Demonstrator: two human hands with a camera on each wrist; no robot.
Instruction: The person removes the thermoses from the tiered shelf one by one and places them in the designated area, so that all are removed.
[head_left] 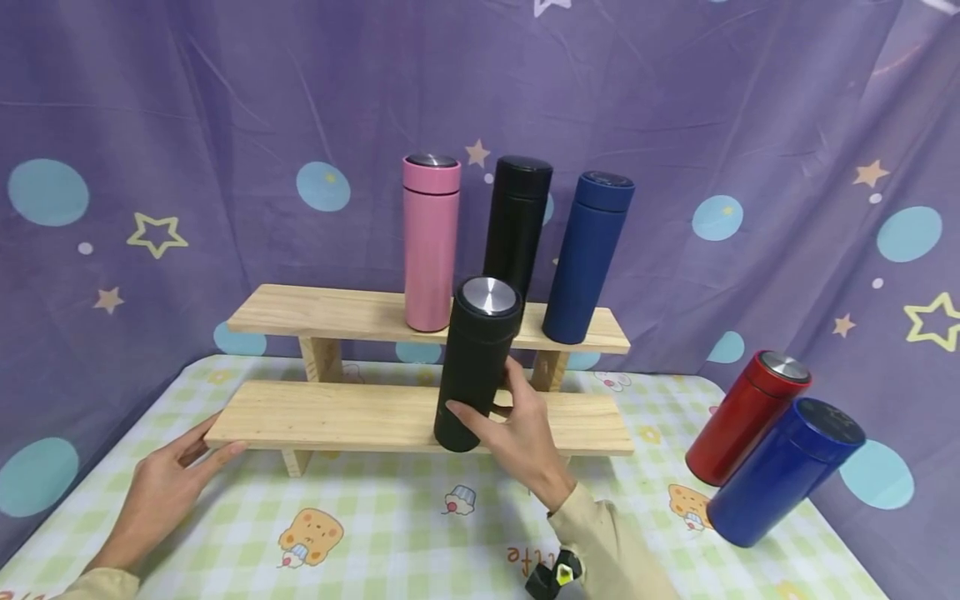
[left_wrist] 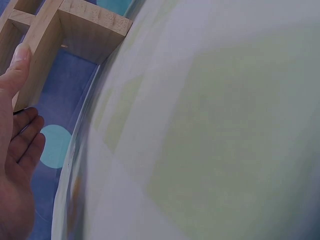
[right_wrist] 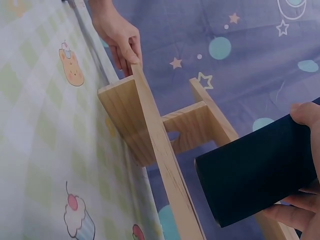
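Observation:
My right hand (head_left: 527, 431) grips a black vacuum flask (head_left: 474, 367) with a silver-topped lid, thumb across its near side. The flask is upright with a slight tilt, over the lower board of a two-tier wooden shelf (head_left: 322, 414). In the right wrist view, the base of the black flask (right_wrist: 255, 175) shows apart from the lower board (right_wrist: 167, 160). At the left end of that board, my left hand (head_left: 167, 479) pinches the edge between thumb and fingers. The left wrist view shows the left hand's thumb (left_wrist: 19, 65) against the wood and other fingers under the end.
A pink flask (head_left: 431, 250), a second black flask (head_left: 517, 221) and a dark blue flask (head_left: 587, 258) stand on the upper board. To the right, a red flask (head_left: 746, 421) and a bright blue flask (head_left: 783, 473) stand on the checked tablecloth (head_left: 390, 533). A purple curtain (head_left: 247, 125) hangs behind.

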